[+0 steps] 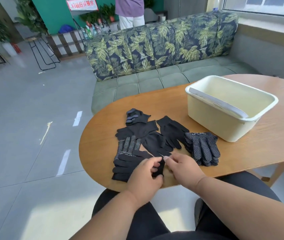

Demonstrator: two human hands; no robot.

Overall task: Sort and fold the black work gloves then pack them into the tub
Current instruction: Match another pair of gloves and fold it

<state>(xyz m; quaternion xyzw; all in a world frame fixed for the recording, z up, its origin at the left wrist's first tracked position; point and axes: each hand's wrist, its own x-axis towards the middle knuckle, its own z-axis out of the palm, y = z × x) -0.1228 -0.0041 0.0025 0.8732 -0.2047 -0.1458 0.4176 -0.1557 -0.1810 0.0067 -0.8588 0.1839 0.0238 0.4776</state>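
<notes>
both hands on one plain black glove at the table's near edge

the left hand (145, 172) and the right hand (183, 168) meet over a plain black glove (129, 168) lying at the near edge of the oval wooden table (99, 135). the left hand's fingers curl round the glove's cuff end, and the right hand pinches the same cloth between thumb and forefinger — the two hands nearly touch.

the glove's fingers point left, and it overlaps a dotted glove (128, 146) that lies just behind it. beyond these sits a loose heap of plain gloves (148, 135), overlapping one another, with a folded dotted glove (135, 116) at the far end. to the right, apart from the heap, a stack of dotted gloves (202, 148) lies with its fingers toward the person.

the cream tub (224, 125) stands on the table behind and right of that stack, near it but not touching; a pale flat lid or board (219, 103) leans inside along its left wall. no glove shows in the tub.

behind the table is a leaf-print sofa (163, 47), and a person (130, 11) stands further back — only the torso shows.
</notes>
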